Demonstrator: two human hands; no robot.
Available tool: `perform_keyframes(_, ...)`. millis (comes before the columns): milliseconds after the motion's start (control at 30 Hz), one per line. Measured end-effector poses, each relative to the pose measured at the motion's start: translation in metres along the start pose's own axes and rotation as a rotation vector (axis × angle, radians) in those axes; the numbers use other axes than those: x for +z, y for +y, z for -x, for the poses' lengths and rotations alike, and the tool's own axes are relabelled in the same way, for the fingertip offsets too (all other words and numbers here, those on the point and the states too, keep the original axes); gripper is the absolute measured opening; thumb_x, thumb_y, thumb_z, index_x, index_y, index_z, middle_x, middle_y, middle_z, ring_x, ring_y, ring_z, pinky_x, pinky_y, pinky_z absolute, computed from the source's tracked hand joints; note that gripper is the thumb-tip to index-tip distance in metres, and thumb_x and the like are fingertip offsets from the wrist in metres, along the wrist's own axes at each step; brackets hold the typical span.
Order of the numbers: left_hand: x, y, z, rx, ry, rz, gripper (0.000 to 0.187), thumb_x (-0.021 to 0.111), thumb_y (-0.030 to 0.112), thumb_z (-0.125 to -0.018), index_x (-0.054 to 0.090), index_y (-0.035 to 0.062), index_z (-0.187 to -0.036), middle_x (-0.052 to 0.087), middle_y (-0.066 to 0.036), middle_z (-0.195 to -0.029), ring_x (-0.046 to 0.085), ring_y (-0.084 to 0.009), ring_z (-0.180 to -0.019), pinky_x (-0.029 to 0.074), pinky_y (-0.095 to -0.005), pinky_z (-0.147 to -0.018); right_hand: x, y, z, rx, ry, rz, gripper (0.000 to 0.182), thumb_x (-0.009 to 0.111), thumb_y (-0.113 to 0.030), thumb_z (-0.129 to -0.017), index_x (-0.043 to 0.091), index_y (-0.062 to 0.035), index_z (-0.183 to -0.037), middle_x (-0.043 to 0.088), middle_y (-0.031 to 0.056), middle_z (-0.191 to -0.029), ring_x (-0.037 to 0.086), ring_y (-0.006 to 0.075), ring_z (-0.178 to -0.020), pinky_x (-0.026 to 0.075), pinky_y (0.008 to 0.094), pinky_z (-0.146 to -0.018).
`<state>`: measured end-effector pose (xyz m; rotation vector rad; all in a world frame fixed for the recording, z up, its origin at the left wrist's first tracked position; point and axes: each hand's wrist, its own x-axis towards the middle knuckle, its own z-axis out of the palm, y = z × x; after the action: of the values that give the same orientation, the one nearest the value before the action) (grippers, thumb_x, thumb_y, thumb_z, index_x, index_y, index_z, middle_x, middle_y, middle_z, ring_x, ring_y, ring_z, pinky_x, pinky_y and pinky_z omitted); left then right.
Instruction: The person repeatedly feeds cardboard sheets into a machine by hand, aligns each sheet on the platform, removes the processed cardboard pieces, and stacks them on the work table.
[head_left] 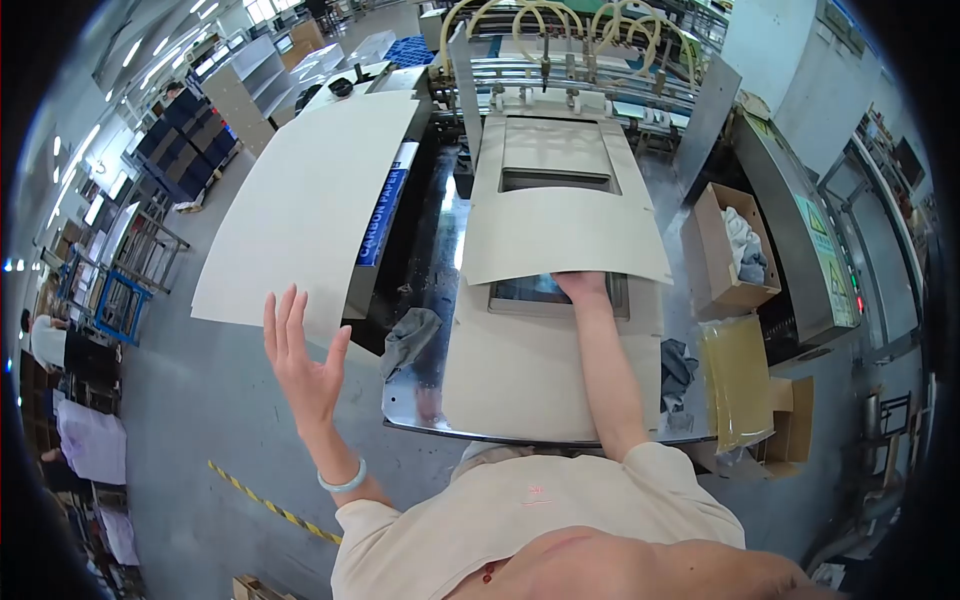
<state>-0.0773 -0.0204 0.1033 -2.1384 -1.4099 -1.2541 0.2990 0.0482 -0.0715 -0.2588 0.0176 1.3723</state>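
My left hand (305, 365) is raised with fingers spread, beside the near edge of a stack of large cream paperboard sheets (300, 200). It holds nothing. My right hand (580, 284) reaches under the near edge of a curved cream sheet (565, 235) on the machine bed, and its fingers are hidden beneath that sheet. Below the hand, a dark rectangular opening (520, 290) shows in the cream board (520, 370) covering the bed. A second framed recess (558, 180) lies farther up the bed.
Rollers and yellow hoses (545, 30) cross the machine's far end. Grey rags (408, 340) lie at the bed's left edge. On the right stand a cardboard box (735, 250) with cloths and a yellowish wrapped block (738, 385). A blue carbon paper box (385, 215) sits beside the stack.
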Motion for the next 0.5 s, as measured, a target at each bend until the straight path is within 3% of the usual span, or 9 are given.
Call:
perform_keyframes(100,-0.002,-0.008,0.007,-0.034,-0.179,-0.091,0.05,0.072,0.01,-0.076,0.058,0.0091,-0.124,0.059,-0.003,-0.13,0.04,-0.0279,-0.134,0.031,-0.04,-0.11,-0.005,0.002,-0.007,-0.025,0.131,0.054,0.042,0.049,-0.038,-0.095,0.055,-0.0094,-0.126,0.063,0.0105,-0.118,0.06,0.0246,-0.105,0.048,0.0407,-0.094)
perform_keyframes(300,-0.003,-0.018,0.012,-0.012,-0.29,-0.181,0.047,0.069,0.005,-0.077,0.059,0.0113,-0.123,0.059,0.0,-0.131,0.044,-0.0247,-0.132,0.031,-0.0406,-0.111,0.025,0.013,0.009,-0.079,0.21,0.104,0.041,0.048,-0.034,-0.096,0.054,-0.0058,-0.124,0.063,0.0117,-0.113,0.06,0.0257,-0.103,0.048,0.0407,-0.094)
perform_keyframes(433,-0.005,-0.021,0.011,-0.033,-0.324,-0.158,0.043,0.063,-0.001,-0.08,0.062,0.0128,-0.121,0.061,0.0,-0.128,0.047,-0.0223,-0.13,0.03,-0.0411,-0.112,0.015,0.012,0.008,-0.074,-0.032,0.218,0.033,0.05,-0.022,-0.095,0.054,-0.0035,-0.122,0.062,0.0137,-0.112,0.059,0.0263,-0.105,0.049,0.0417,-0.093)
perform_keyframes(500,-0.007,-0.018,0.011,-0.032,-0.326,-0.137,0.041,0.062,-0.002,-0.08,0.063,0.0125,-0.119,0.062,0.0,-0.126,0.048,-0.0221,-0.129,0.031,-0.041,-0.112,0.01,0.012,0.006,-0.08,-0.046,0.248,0.032,0.051,-0.018,-0.094,0.054,-0.003,-0.121,0.062,0.0139,-0.111,0.059,0.0262,-0.105,0.049,0.0417,-0.093)
